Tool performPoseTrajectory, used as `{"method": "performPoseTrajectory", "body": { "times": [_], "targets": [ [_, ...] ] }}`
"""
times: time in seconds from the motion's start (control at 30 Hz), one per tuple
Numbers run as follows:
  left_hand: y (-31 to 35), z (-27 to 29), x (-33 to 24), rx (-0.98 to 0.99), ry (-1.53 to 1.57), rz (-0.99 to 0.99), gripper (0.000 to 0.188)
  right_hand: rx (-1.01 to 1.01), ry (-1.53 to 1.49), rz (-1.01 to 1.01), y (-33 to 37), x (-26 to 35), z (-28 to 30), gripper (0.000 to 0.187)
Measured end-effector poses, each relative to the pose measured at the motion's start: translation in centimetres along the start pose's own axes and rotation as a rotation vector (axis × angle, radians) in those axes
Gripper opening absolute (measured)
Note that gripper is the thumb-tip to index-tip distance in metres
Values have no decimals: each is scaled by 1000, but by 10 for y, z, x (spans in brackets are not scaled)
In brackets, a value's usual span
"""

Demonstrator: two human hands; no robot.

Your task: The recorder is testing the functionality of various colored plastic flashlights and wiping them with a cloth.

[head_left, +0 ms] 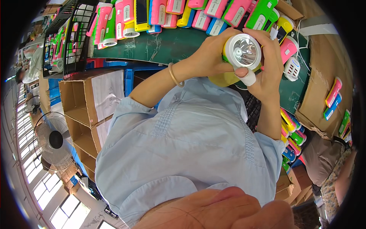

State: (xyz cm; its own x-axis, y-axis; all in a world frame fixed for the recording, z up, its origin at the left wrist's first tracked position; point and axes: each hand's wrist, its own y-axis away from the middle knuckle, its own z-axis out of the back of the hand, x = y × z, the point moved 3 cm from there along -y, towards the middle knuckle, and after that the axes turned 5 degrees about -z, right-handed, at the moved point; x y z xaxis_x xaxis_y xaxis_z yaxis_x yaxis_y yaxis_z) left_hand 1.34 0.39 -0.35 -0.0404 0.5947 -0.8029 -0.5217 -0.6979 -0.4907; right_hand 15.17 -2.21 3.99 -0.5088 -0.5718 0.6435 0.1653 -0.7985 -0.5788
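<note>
A flashlight [243,49] with a white rim is held between both hands, its clear lens and reflector facing up. My left hand [209,53], with a bangle at the wrist, wraps its left side. My right hand [270,63] grips the right side, its thumb wrapped in white and lying against the rim. Most of the flashlight's body is hidden by the hands. A small white plug [273,33] shows beside the right fingers; whether they touch it I cannot tell. Several pink, green, yellow and blue flashlights [236,12] lie just beyond the hands.
The green tabletop [164,45] curves across the far side. A white multi-port charger [292,69] with cables sits to the right. At left are a black wire basket [78,38] of flashlights, cardboard compartments [78,97] and a fan [55,139]. Another person's arm [344,177] shows at lower right.
</note>
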Motion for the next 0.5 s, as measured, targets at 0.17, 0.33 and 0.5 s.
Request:
{"method": "performPoseTrajectory", "body": {
  "times": [0.17, 0.33, 0.5],
  "targets": [
    [-1, -1, 2, 40, -14, 58, 68, 9, 0, 77, -1, -6, 4, 58],
    [-6, -1, -7, 142, -34, 122, 62, 5, 15, 108, -5, -14, 1, 47],
    [-11, 1, -6, 168, -188, 169, 64, -30, 33, 94, -5, -14, -2, 46]
  ]
}}
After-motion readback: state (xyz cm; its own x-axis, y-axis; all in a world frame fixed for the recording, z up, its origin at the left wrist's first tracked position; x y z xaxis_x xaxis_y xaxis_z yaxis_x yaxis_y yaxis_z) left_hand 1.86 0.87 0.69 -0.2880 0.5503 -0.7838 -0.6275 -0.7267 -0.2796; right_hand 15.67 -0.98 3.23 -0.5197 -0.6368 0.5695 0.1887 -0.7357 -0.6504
